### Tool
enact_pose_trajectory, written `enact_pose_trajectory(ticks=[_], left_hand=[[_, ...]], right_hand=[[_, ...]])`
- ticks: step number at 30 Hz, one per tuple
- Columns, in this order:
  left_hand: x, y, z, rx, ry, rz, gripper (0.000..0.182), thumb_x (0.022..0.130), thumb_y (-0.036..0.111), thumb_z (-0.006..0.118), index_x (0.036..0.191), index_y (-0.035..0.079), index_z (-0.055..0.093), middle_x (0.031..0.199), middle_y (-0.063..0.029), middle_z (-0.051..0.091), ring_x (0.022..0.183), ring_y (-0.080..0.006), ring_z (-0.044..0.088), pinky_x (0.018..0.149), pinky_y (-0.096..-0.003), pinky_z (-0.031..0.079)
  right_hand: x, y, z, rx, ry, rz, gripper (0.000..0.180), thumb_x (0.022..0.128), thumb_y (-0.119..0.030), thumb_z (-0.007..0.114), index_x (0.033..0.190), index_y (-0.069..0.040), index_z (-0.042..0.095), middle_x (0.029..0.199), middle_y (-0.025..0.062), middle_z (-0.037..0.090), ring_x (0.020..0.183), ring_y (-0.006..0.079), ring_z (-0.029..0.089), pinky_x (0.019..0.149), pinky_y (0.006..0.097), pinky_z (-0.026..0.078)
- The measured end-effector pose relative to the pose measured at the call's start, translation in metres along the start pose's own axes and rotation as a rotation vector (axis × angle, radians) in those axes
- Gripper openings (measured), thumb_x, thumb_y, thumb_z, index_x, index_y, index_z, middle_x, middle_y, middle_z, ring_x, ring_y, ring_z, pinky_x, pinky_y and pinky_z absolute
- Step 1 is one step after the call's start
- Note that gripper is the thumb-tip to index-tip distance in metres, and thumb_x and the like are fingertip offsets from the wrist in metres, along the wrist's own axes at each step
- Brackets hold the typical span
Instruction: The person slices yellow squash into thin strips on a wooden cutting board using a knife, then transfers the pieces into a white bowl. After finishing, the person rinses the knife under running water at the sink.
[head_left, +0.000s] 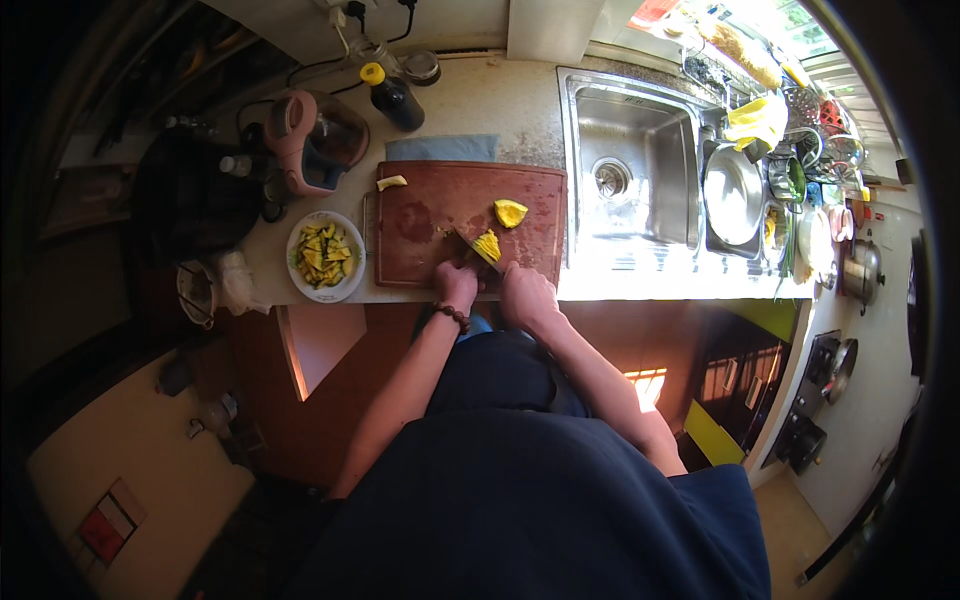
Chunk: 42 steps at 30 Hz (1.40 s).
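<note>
My right hand (529, 296) grips a kitchen knife (474, 246), whose dark blade slants up and left over the reddish-brown cutting board (420, 259). Against the blade's right face lie thin yellow pumpkin slices (488, 245). Left of the blade, my left hand (456, 283), with a beaded bracelet at the wrist, holds a pumpkin piece mostly hidden by the fingers and blade. A pumpkin wedge (511, 213) rests farther back on the board, and a pale scrap (391, 182) lies at its far left corner. Cut pumpkin pieces (324, 256) with green rind fill a white plate (291, 279) left of the board.
A steel sink (652, 150) adjoins the board's right side, with a metal basin (731, 195) beyond it. Behind the board are a blue cloth (442, 148) and a dark bottle with a yellow cap (397, 101). A pink-handled kettle (300, 142) stands back left.
</note>
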<state>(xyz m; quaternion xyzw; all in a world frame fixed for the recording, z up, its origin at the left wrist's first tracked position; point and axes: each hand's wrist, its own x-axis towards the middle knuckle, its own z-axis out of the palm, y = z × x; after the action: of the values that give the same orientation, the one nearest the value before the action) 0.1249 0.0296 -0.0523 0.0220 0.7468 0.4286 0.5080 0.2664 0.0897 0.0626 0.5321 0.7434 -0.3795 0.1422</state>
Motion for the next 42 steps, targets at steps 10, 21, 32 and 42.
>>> enact_pose_trajectory(ticks=[10,21,32,42], left_hand=[[0.032,-0.023,-0.003,-0.011,-0.067,-0.149,0.024,0.1,0.018,0.078,0.083,0.004,0.072,0.068,-0.0082,0.069,0.051,-0.0182,0.063,0.046,-0.0349,0.045],[0.022,-0.024,-0.005,-0.148,-0.078,0.014,0.019,0.101,0.015,0.078,0.091,-0.001,0.076,0.076,-0.0044,0.072,0.057,-0.0152,0.064,0.052,-0.0331,0.049],[0.003,-0.003,-0.013,-0.014,-0.11,-0.017,0.017,0.105,0.015,0.072,0.099,0.0,0.076,0.086,-0.0073,0.077,0.063,-0.0145,0.067,0.056,-0.0313,0.053],[0.022,-0.018,-0.007,-0.078,-0.132,-0.018,0.018,0.107,0.014,0.066,0.093,0.005,0.073,0.077,-0.0066,0.07,0.061,-0.0172,0.065,0.054,-0.0344,0.051]], right_hand=[[-0.028,-0.012,-0.01,-0.084,0.011,0.009,0.022,0.095,-0.015,0.07,0.109,0.002,0.068,0.1,0.0295,0.08,0.096,0.0458,0.08,0.085,0.0568,0.064],[-0.018,-0.008,-0.006,-0.045,-0.009,-0.02,0.021,0.1,-0.013,0.061,0.11,0.004,0.069,0.102,0.0318,0.078,0.098,0.0491,0.078,0.088,0.0594,0.062],[-0.006,0.005,0.01,-0.01,0.038,-0.001,0.021,0.102,-0.013,0.058,0.111,0.002,0.069,0.102,0.0314,0.078,0.097,0.0495,0.078,0.088,0.0605,0.061],[-0.037,-0.013,-0.012,-0.069,0.026,-0.026,0.021,0.102,-0.012,0.055,0.107,0.003,0.069,0.098,0.0325,0.078,0.093,0.0499,0.079,0.084,0.0604,0.063]])
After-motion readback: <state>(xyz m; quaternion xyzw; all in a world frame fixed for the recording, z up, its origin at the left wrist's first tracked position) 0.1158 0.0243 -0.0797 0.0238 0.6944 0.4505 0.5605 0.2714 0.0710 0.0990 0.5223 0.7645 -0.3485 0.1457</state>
